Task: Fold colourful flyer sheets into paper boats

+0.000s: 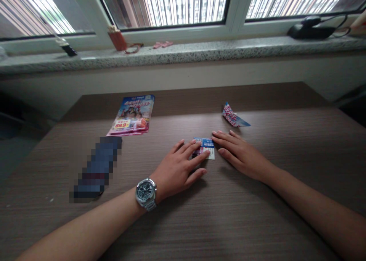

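Note:
A small folded piece of printed paper, blue and white, lies flat on the brown wooden table. My left hand, with a metal watch on its wrist, rests over the paper's left part with fingers spread, hiding some of it. At the paper's right edge lies my right hand, its fingers stretched out and the fingertips touching or very near the edge. Beyond the right hand stands a folded paper shape in blue and red print, its ends raised.
A stack of printed flyers lies at the back left. Closer on the left is a dark blurred-out flat object. On the stone windowsill are a red box, a black clip-like item and a black device with cables.

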Tool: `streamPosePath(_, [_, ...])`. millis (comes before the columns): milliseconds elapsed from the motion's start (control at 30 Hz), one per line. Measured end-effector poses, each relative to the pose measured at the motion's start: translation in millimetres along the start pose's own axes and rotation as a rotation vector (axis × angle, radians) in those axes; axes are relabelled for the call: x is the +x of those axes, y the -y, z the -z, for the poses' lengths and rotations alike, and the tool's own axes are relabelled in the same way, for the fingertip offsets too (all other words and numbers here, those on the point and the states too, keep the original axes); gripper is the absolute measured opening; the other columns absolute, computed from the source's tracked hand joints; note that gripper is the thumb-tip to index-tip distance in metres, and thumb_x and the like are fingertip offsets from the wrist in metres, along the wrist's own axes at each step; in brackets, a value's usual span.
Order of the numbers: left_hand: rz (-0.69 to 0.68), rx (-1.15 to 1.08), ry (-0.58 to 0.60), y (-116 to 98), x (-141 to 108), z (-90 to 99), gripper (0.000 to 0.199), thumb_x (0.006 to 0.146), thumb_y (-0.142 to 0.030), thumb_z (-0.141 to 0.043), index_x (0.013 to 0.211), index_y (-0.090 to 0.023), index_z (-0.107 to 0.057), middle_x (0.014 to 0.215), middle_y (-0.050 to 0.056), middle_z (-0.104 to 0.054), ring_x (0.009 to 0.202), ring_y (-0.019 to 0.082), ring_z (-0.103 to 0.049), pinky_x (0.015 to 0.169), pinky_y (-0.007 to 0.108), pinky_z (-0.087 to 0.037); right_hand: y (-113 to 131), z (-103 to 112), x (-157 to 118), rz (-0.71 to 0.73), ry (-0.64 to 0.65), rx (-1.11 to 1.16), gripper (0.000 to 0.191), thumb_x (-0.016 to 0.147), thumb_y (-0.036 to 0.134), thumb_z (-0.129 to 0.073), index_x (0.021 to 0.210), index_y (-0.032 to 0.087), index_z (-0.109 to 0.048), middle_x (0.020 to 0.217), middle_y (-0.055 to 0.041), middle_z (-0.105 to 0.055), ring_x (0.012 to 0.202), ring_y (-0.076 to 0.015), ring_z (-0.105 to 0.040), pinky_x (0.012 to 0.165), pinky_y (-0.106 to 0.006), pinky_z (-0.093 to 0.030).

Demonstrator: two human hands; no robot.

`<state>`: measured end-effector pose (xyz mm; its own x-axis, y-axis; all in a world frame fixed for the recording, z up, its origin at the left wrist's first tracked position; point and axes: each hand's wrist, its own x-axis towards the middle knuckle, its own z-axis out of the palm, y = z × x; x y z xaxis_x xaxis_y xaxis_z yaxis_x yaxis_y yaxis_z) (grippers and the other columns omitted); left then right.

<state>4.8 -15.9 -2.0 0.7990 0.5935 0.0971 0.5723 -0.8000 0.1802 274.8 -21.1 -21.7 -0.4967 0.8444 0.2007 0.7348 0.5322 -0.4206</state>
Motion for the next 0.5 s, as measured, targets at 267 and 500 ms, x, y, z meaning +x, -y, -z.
streamPosePath(267, [0.044,-0.001,0.017,-2.8,1.3,4.6,0.056,0.103,-0.051,-0.040,0.154,-0.028,-0.038,0.159,0.013,-0.038,0.141,0.031,-0.041,0.114,0.052,-0.035,2.4,1.8,-0.7,0.042,-0.036,-0.029,0.043,0.104,0.035,-0.043,0.145,0.025,-0.051,0.155,-0.0102,-0.048,0.146,-0.0257,-0.040,0.120,-0.056,-0.029])
streamPosePath(500, [0.038,-0.023,-0.028,-3.8,0.6,7.0,0.056,0.102,-0.049,-0.045,0.151,-0.023,-0.044,0.155,0.015,-0.042,0.136,0.032,-0.046,0.112,0.051,-0.038,3.4,2.1,-0.5,0.134,-0.008,-0.017,0.043,0.101,0.033,-0.050,0.144,0.029,-0.053,0.150,-0.0085,-0.054,0.145,-0.0272,-0.042,0.119,-0.057,-0.030])
